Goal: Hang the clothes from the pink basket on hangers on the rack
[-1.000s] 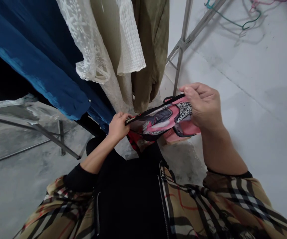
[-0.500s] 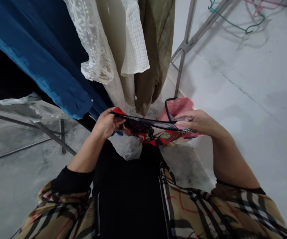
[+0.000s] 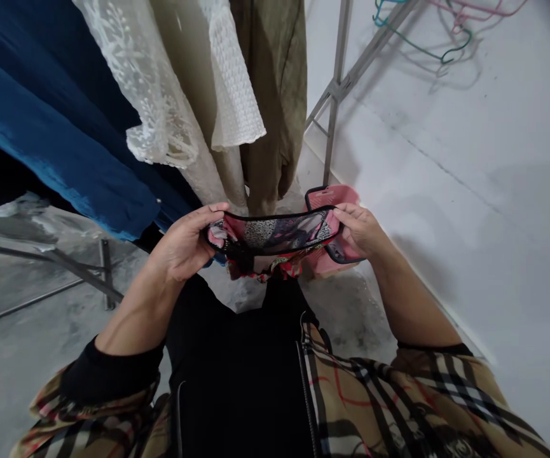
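A thin printed garment in red, pink, grey and black is stretched sideways between my hands, its black-trimmed opening spread toward me. My left hand grips the left end of that opening, thumb along the trim. At the right end, the fingers of my right hand pinch the black edge. Gathered red-patterned cloth droops below the opening. What kind of garment it is, I cannot tell. Just behind my right hand sits a pink perforated basket, partly covered by the hand and the cloth.
Ahead hang several clothes: a blue garment, a white lace sleeve, a white textured sleeve and an olive-brown garment. A metal rack leg stands against the white wall. Green and pink hangers hang upper right.
My hands have turned the garment so its opening faces me more, showing the patterned inside. My right hand has moved left and pinches the trim. The surroundings have shifted left in view.
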The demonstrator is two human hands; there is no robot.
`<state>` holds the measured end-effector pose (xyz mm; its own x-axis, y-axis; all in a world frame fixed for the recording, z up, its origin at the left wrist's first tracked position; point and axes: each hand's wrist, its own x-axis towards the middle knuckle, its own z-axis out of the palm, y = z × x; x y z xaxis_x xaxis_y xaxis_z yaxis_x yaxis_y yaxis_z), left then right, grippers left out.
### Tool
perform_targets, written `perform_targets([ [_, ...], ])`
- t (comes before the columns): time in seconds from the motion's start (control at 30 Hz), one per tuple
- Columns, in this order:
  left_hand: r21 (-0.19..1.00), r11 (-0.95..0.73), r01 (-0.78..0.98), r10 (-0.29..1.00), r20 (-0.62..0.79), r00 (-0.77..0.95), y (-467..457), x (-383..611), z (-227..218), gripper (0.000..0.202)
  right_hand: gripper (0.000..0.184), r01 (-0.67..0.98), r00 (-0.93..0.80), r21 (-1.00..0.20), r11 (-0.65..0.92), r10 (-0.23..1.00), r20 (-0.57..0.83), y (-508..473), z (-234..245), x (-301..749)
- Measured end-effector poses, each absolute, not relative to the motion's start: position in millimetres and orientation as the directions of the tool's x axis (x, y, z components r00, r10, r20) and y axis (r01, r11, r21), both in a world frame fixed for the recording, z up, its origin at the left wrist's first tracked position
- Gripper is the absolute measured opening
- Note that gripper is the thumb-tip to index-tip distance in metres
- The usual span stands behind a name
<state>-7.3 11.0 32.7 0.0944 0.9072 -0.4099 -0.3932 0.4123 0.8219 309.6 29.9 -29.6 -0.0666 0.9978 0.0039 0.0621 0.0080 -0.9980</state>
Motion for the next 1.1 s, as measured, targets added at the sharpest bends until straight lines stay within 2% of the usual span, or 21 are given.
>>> perform_targets([
  [0.07, 0.839, 0.419, -0.346, 0.906, -0.409, 0.105, 11, -9, 35, 0.018, 0.034, 0.017, -0.062, -1.000, -0.021, 0.998, -0.022, 32, -34, 310],
  [0.13, 0.890, 0.388, -0.238, 0.922, -0.371, 0.116, 12, -11, 36, 0.024, 0.033, 0.150, -0.066, -0.988, 0.029, 0.998, 0.019, 34, -33, 312],
  [0.2, 0.960, 0.274, -0.060, 0.957, -0.266, 0.116, 11, -13, 38, 0.030, 0.031, 0.302, -0.015, -0.942, 0.145, 0.989, 0.148, 35, -23, 315],
  [0.27, 0.985, 0.059, 0.161, 0.995, -0.072, 0.075, 12, -14, 42, 0.031, 0.028, 0.376, 0.107, -0.894, 0.243, 0.947, 0.302, 33, -4, 319],
  [0.33, 0.918, -0.167, 0.361, 0.982, 0.187, -0.022, 12, -12, 48, 0.028, 0.026, 0.398, 0.257, -0.865, 0.305, 0.868, 0.424, 29, 18, 323],
  [0.4, 0.866, -0.276, 0.417, 0.926, 0.356, -0.128, 13, -6, 53, 0.028, 0.025, 0.408, 0.376, -0.849, 0.335, 0.786, 0.491, 22, 39, 329],
  [0.43, 0.886, -0.281, 0.368, 0.923, 0.355, -0.150, 12, -1, 53, 0.029, 0.025, 0.402, 0.407, -0.851, 0.338, 0.767, 0.496, 19, 48, 333],
  [0.47, 0.928, -0.250, 0.275, 0.945, 0.296, -0.138, 11, 5, 53, 0.028, 0.025, 0.390, 0.405, -0.860, 0.329, 0.778, 0.480, 16, 53, 339],
  [0.53, 0.995, -0.078, 0.065, 0.997, 0.078, 0.007, 7, 19, 47, 0.025, 0.022, 0.387, 0.275, -0.884, 0.261, 0.883, 0.381, 15, 58, 350],
  [0.6, 0.991, 0.133, -0.012, 0.973, -0.129, 0.193, 2, 34, 35, 0.020, 0.016, 0.481, 0.001, -0.864, 0.150, 0.985, 0.172, 22, 53, 363],
  [0.63, 0.978, 0.209, -0.010, 0.945, -0.199, 0.259, 0, 40, 28, 0.018, 0.013, 0.567, -0.152, -0.817, 0.105, 0.988, 0.022, 28, 50, 368],
  [0.7, 0.956, 0.292, 0.007, 0.898, -0.277, 0.341, -4, 51, 14, 0.016, 0.007, 0.718, -0.376, -0.688, 0.110, 0.892, -0.250, 46, 46, 375],
  [0.73, 0.949, 0.314, 0.010, 0.883, -0.296, 0.365, -6, 55, 8, 0.015, 0.008, 0.755, -0.427, -0.637, 0.154, 0.853, -0.300, 58, 47, 376],
  [0.77, 0.944, 0.329, 0.011, 0.871, -0.308, 0.384, -6, 58, 3, 0.014, 0.011, 0.770, -0.439, -0.603, 0.209, 0.859, -0.262, 71, 52, 375],
  [0.8, 0.940, 0.340, 0.010, 0.861, -0.316, 0.400, -7, 60, -1, 0.014, 0.016, 0.771, -0.416, -0.578, 0.267, 0.899, -0.140, 86, 60, 374],
  [0.87, 0.932, 0.363, 0.011, 0.845, -0.334, 0.418, -6, 62, -5, 0.015, 0.025, 0.788, -0.251, -0.500, 0.359, 0.929, 0.273, 119, 87, 366],
  [0.93, 0.920, 0.391, 0.016, 0.831, -0.360, 0.423, -5, 62, -6, 0.016, 0.030, 0.853, -0.092, -0.360, 0.378, 0.787, 0.609, 157, 121, 356],
  [0.97, 0.916, 0.401, 0.015, 0.828, -0.370, 0.421, -4, 62, -5, 0.017, 0.031, 0.889, -0.054, -0.286, 0.358, 0.701, 0.711, 176, 138, 351],
  [1.03, 0.911, 0.412, 0.010, 0.828, -0.379, 0.413, -2, 60, -5, 0.019, 0.032, 0.941, -0.043, -0.167, 0.294, 0.595, 0.802, 212, 168, 340],
  [1.1, 0.913, 0.407, -0.005, 0.839, -0.372, 0.397, 0, 57, -5, 0.020, 0.032, 0.974, -0.035, -0.106, 0.202, 0.591, 0.806, 243, 188, 329],
])
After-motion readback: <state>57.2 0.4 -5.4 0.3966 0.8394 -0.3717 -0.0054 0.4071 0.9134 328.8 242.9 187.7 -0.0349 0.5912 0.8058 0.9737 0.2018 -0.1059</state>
